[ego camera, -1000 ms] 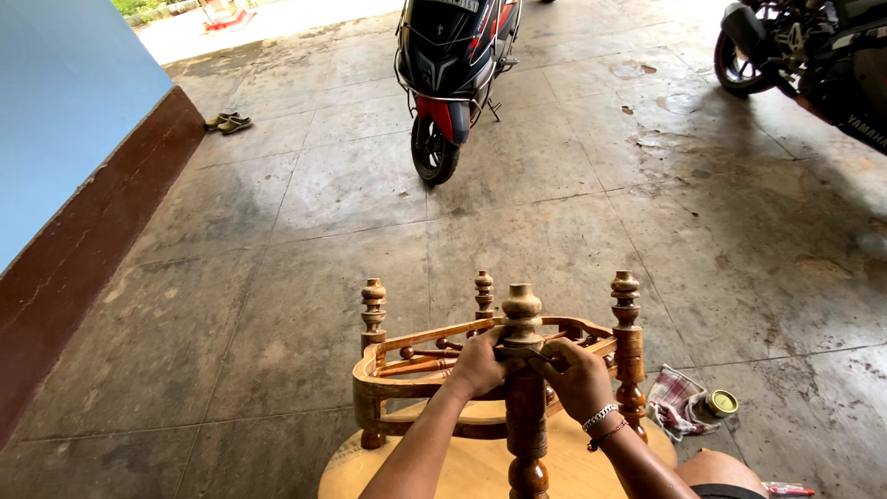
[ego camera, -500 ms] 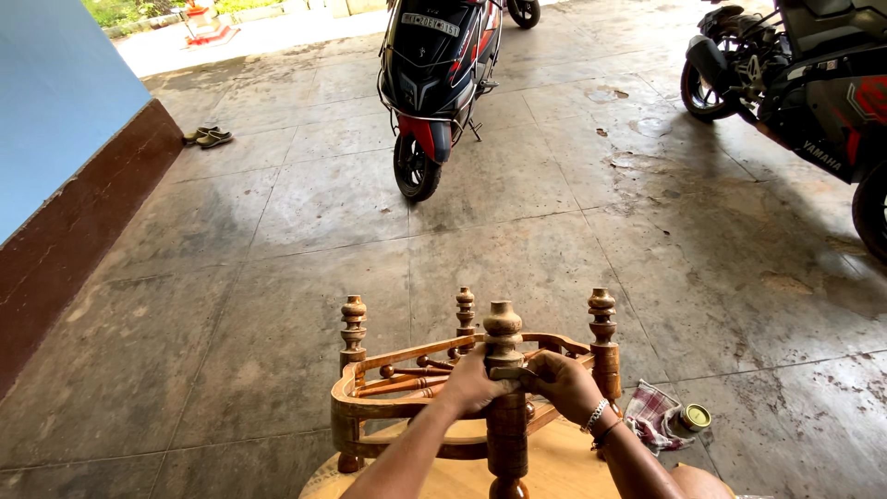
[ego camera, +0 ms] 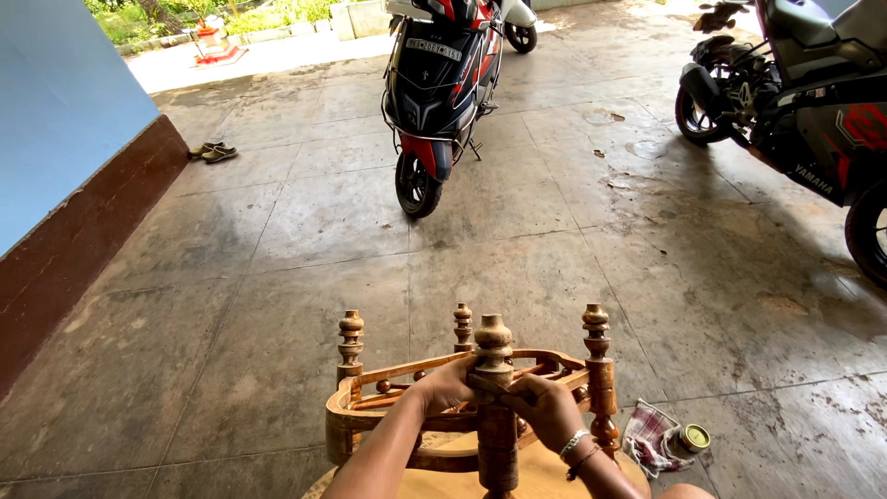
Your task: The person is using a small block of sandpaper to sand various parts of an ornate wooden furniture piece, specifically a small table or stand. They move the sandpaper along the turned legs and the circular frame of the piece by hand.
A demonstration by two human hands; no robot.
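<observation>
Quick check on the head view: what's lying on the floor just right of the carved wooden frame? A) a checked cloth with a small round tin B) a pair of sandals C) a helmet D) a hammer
A: a checked cloth with a small round tin lies on the floor beside the carved wooden frame; the sandals lie far off by the wall.

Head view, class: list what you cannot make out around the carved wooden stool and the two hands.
- Carved wooden stool: base cut off by bottom edge.
- Left hand, right hand: fingertips hidden behind the near turned leg.
- Small tin on checked cloth: contents too small.
</observation>
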